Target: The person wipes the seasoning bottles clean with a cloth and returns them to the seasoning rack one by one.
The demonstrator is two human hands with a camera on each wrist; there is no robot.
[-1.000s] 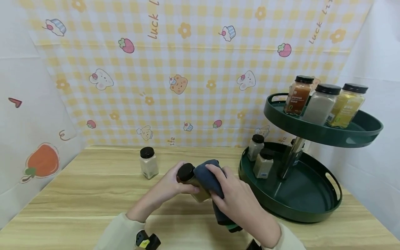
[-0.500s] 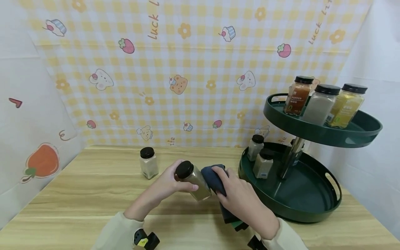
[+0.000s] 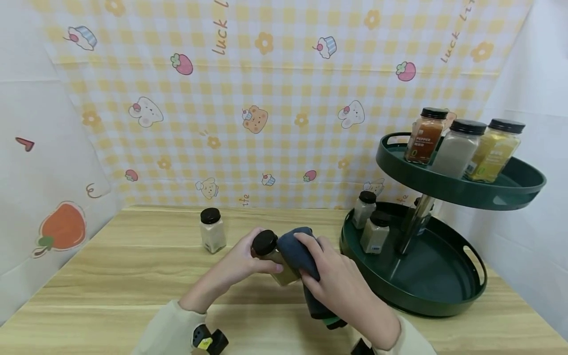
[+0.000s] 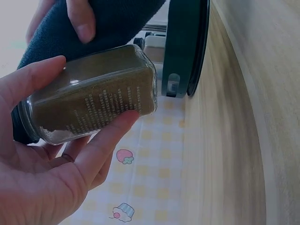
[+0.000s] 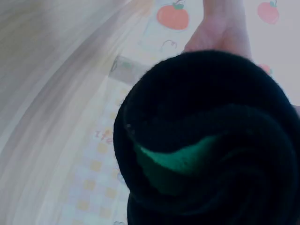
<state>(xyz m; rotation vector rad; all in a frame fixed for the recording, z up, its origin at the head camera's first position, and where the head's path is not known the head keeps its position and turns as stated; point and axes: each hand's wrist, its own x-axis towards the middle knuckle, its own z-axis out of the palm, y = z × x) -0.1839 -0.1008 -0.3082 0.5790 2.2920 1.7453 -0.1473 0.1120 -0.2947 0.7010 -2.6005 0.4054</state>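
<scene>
Jar of clear glass, black-lidded, brown-filled (image 4: 101, 91), gripped in left hand (image 3: 246, 259) above wooden desk (image 3: 111, 296), against one dark-blue cloth (image 3: 296, 254) held in right hand (image 3: 333, 276). Wiping seemingly midway. Perhaps remaining: one pale-filled glass jar (image 3: 213, 235) near the desk's back edge. Perhaps done: three or more black-lidded glass jars (image 3: 459, 150) atop round green two-tier stand (image 3: 461, 191), two or more below.

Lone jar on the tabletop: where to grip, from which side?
I'd likely pinch the lone jar across opposite flat sides, below its black lid, coming from front left: it stands upright, and the left hand, gripping a tilted jar, is just to its right.
</scene>
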